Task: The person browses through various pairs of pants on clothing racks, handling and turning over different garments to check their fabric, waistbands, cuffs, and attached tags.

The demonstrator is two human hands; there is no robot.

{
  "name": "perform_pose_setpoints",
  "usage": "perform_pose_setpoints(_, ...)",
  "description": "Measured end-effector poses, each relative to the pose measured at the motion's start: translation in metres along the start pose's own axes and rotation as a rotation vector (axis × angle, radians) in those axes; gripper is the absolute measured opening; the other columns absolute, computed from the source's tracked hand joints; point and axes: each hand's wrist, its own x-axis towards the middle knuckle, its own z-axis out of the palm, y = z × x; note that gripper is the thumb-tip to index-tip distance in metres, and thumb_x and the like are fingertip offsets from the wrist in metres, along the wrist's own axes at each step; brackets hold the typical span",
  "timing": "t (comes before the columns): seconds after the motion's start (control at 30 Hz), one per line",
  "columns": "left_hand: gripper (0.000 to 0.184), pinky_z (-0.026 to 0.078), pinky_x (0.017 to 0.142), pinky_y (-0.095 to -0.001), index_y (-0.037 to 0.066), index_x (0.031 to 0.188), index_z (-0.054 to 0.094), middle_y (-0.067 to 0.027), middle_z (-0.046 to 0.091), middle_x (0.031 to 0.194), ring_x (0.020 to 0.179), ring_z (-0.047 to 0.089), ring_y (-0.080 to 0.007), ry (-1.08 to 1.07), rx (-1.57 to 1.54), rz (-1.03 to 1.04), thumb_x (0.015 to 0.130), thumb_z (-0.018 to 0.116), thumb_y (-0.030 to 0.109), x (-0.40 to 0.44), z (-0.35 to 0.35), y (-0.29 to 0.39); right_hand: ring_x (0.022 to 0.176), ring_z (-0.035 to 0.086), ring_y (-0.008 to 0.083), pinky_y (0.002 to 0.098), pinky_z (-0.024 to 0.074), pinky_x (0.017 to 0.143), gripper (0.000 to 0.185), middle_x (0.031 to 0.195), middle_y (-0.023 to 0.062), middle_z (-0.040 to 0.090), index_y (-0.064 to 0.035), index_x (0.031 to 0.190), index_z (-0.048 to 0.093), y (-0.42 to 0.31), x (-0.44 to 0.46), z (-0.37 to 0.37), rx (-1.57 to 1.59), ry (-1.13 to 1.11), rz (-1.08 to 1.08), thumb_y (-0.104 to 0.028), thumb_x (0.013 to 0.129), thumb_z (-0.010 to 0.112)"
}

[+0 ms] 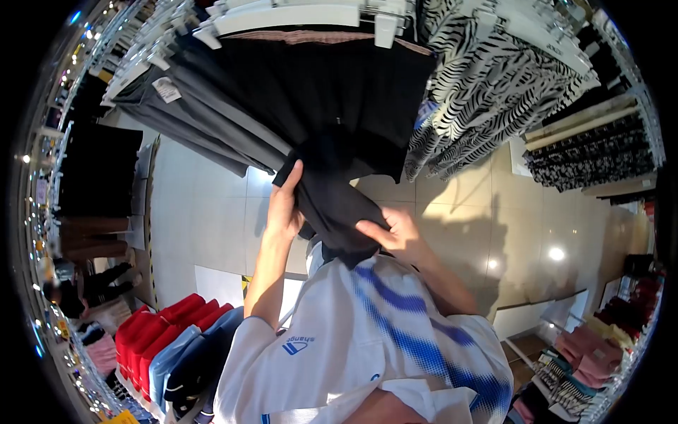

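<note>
Black trousers point(346, 85) hang by their waist from a white clip hanger point(289, 18) on the rack ahead of me. One leg is lifted toward my body, its lower part bunched in front of my shirt. My left hand point(285, 205) grips the leg's left edge, thumb on top and fingers underneath. On the other side my right hand point(395, 230) pinches the same leg lower down, its thumb lying over the cloth. The fingertips beneath the fabric are hidden.
Grey trousers point(205, 106) hang to the left of the black pair, and zebra-print garments point(487, 92) to the right. Folded red clothes point(166, 332) sit at lower left. Pink garments point(590, 353) lie at lower right. A tiled floor point(201, 219) shows below.
</note>
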Motion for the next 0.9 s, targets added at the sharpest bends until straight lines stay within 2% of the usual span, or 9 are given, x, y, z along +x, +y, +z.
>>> perform_pose_setpoints(0.1,0.040,0.057,0.067,-0.0308,0.000,0.116,0.053,-0.0090,0.066,0.098,0.083,0.067,-0.0203,0.077,0.153,-0.256,0.094,0.053,0.033,0.001,-0.031,-0.022,0.046,0.047,0.0136,0.0302,0.0363,0.046,0.028,0.058,0.0109,0.052,0.0035,0.075,0.055,-0.012,0.004,0.012,-0.114,-0.049,-0.168,-0.019,0.083,0.070)
perform_pose_setpoints(0.17,0.049,0.054,0.057,-0.0294,0.004,0.112,0.056,-0.0061,0.066,0.090,0.071,0.066,-0.0170,0.064,0.378,-0.375,0.093,0.049,0.048,-0.012,-0.062,-0.039,0.054,0.057,0.0128,0.0270,0.0441,0.051,0.020,0.070,0.0106,0.065,0.0042,0.090,0.063,-0.013,0.009,0.009,-0.193,-0.139,-0.146,-0.013,0.083,0.069)
perform_pose_setpoints(0.3,0.049,0.052,0.069,-0.0394,0.001,0.105,0.053,-0.0088,0.062,0.086,0.075,0.063,-0.0225,0.069,0.914,-0.404,0.086,0.061,0.046,-0.041,-0.090,-0.025,0.041,0.047,0.0243,0.0320,0.0349,0.042,0.028,0.054,0.0144,0.052,0.0032,0.067,0.058,-0.009,0.019,0.016,-0.336,-0.001,-0.297,-0.017,0.079,0.073)
perform_pose_setpoints(0.37,0.058,0.050,0.075,-0.0417,-0.003,0.109,0.047,-0.0145,0.057,0.102,0.089,0.062,-0.0276,-0.285,1.205,0.485,0.076,0.076,0.035,-0.062,-0.064,-0.025,0.037,0.038,0.0327,0.0388,0.0279,0.038,0.056,0.045,0.0178,0.038,0.0025,0.048,0.041,0.001,0.024,0.031,-0.266,0.094,-0.297,-0.032,0.078,0.073)
perform_pose_setpoints(0.4,0.069,0.049,0.078,-0.0436,-0.005,0.114,0.041,-0.0196,0.049,0.115,0.097,0.059,-0.0321,-0.401,1.373,0.517,0.066,0.083,0.022,-0.072,-0.036,-0.020,0.037,0.038,0.0327,0.0388,0.0279,0.038,0.056,0.045,0.0178,0.038,0.0025,0.048,0.041,0.003,0.026,0.036,-0.259,0.073,-0.300,-0.032,0.078,0.073)
perform_pose_setpoints(0.53,0.068,0.050,0.074,-0.0444,-0.004,0.117,0.037,-0.0224,0.047,0.118,0.095,0.057,-0.0422,-0.170,1.578,0.408,0.068,0.080,0.013,-0.072,0.000,-0.043,0.037,0.043,0.0303,0.0374,0.0307,0.039,0.048,0.047,0.0201,0.042,0.0056,0.053,0.048,-0.003,0.035,0.034,-0.181,0.129,-0.179,-0.027,0.082,0.068)
perform_pose_setpoints(0.7,0.036,0.049,0.073,-0.0402,-0.002,0.097,0.047,-0.0182,0.055,0.103,0.086,0.059,-0.0355,-0.337,1.457,0.655,0.068,0.068,-0.006,-0.055,-0.022,-0.043,0.039,0.037,0.0164,0.0342,0.0298,0.040,0.048,0.047,0.0165,0.040,0.0050,0.056,0.048,0.003,0.045,0.017,-0.096,0.010,-0.133,-0.029,0.082,0.070)
perform_pose_setpoints(0.77,0.034,0.047,0.073,-0.0364,-0.002,0.095,0.046,-0.0163,0.056,0.100,0.083,0.059,-0.0289,-0.297,1.231,0.403,0.068,0.064,-0.011,-0.049,-0.038,-0.041,0.045,0.040,0.0121,0.0320,0.0331,0.044,0.045,0.051,0.0139,0.045,0.0050,0.061,0.052,0.006,0.048,0.009,-0.045,-0.135,-0.101,-0.030,0.077,0.075)
perform_pose_setpoints(0.9,0.024,0.048,0.073,-0.0289,0.000,0.090,0.047,-0.0088,0.057,0.088,0.081,0.060,-0.0192,-0.388,0.645,0.284,0.075,0.063,-0.012,-0.033,-0.048,-0.028,0.061,0.047,0.0080,0.0288,0.0397,0.055,0.040,0.065,0.0106,0.056,0.0044,0.080,0.058,-0.020,0.061,-0.018,0.004,-0.504,-0.009,-0.027,0.070,0.079)
